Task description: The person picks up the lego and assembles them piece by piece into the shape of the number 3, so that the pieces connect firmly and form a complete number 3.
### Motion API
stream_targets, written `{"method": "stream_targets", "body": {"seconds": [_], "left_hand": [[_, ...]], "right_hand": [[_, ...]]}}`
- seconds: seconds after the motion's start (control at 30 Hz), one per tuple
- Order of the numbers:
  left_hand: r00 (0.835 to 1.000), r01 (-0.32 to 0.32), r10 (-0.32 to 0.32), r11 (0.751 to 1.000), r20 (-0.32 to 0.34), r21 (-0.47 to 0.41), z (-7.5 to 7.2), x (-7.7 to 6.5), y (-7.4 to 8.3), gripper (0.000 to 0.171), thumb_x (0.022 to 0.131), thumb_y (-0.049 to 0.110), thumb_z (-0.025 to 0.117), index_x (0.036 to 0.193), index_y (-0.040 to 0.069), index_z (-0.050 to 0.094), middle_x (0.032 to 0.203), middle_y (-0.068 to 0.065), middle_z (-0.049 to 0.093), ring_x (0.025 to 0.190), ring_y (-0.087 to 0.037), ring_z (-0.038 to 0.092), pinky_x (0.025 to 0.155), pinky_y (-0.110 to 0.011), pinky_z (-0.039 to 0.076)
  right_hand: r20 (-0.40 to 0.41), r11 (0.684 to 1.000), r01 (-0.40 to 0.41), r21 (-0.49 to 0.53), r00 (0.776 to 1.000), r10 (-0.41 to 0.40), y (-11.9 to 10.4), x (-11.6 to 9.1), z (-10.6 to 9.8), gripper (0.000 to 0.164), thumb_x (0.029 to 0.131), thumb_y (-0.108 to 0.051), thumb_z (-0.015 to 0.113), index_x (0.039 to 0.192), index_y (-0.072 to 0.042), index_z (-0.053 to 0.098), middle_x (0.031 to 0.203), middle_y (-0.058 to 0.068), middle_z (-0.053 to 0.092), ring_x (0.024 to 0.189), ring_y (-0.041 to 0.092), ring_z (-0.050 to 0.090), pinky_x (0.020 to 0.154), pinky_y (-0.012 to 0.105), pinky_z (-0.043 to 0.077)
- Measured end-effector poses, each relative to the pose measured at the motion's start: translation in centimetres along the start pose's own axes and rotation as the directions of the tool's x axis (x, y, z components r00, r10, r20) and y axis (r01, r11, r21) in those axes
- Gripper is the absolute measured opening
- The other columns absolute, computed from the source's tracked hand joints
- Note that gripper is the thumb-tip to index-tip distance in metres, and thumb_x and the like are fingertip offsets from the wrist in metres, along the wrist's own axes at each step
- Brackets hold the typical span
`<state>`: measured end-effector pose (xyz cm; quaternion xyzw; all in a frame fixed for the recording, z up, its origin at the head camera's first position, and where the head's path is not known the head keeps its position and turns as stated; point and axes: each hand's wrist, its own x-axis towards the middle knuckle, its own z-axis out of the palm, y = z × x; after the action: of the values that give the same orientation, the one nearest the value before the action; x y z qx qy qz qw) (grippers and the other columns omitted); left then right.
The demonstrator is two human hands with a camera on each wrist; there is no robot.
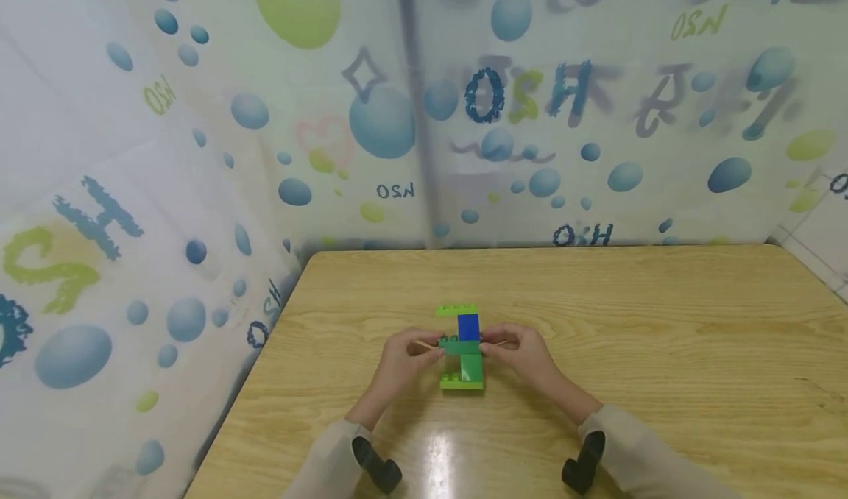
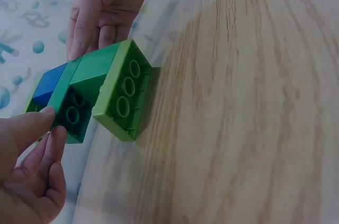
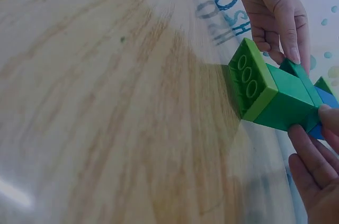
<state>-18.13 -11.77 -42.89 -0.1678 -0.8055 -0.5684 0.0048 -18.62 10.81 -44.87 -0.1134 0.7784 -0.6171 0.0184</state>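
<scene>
Both hands hold one joined stack of toy building bricks [image 1: 472,367] over the middle of the table. The left hand [image 1: 403,355] pinches the left end of the dark green middle piece [image 2: 65,87] between thumb and fingers. At the other end of that piece, the right hand [image 1: 526,353] pinches with thumb and fingertips. On one side of it sits a blue brick [image 1: 468,327], with a lime green piece [image 1: 456,310] beyond. Nearer the person are a green brick [image 3: 286,98] and another lime green piece [image 2: 126,90], whose hollow underside shows. Whether the stack touches the table is unclear.
The wooden table [image 1: 662,352] extends around the hands, its far edge against a curtain [image 1: 530,153] printed with bubbles and letters. Another printed sheet [image 1: 132,263] hangs along the left edge. Dark wrist devices [image 1: 377,466] sit at the cuffs of the light sleeves.
</scene>
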Motion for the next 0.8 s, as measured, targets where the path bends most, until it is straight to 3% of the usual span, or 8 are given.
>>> {"method": "stream_targets", "body": {"seconds": [0.17, 0.57, 0.8], "left_hand": [[0.999, 0.002, -0.001, 1.0, 0.052, -0.011, -0.1, 0.7, -0.4, 0.027, 0.08, -0.004, 0.066, 0.106, -0.011, 0.062, 0.096, -0.022, 0.063, 0.084, -0.036, 0.061, 0.067, -0.029, 0.052], [0.992, 0.059, -0.061, 0.998, 0.108, 0.021, -0.1, 1.6, -1.6, 0.028, 0.084, 0.007, 0.066, 0.109, -0.005, 0.063, 0.101, -0.016, 0.065, 0.091, -0.029, 0.06, 0.071, -0.03, 0.051], [0.986, 0.099, -0.098, 0.995, 0.135, 0.002, -0.4, 1.2, 0.7, 0.026, 0.085, 0.001, 0.063, 0.108, -0.011, 0.061, 0.104, -0.022, 0.062, 0.094, -0.036, 0.057, 0.074, -0.036, 0.05]], "right_hand": [[0.007, 1.0, 0.004, 0.009, 1.0, -0.004, 0.3, 0.3, -0.1, 0.028, 0.082, -0.015, 0.069, 0.101, 0.004, 0.065, 0.097, 0.015, 0.066, 0.084, 0.022, 0.064, 0.07, 0.026, 0.051], [0.009, 1.0, -0.026, 0.006, 1.0, 0.026, 0.6, 0.4, 0.1, 0.029, 0.082, -0.012, 0.069, 0.103, 0.007, 0.063, 0.093, 0.016, 0.066, 0.078, 0.022, 0.065, 0.068, 0.028, 0.052], [-0.018, 0.997, -0.058, -0.048, 0.998, 0.058, 0.5, 0.7, 0.3, 0.028, 0.081, -0.011, 0.07, 0.102, 0.005, 0.065, 0.093, 0.014, 0.067, 0.082, 0.02, 0.064, 0.069, 0.027, 0.051]]}}
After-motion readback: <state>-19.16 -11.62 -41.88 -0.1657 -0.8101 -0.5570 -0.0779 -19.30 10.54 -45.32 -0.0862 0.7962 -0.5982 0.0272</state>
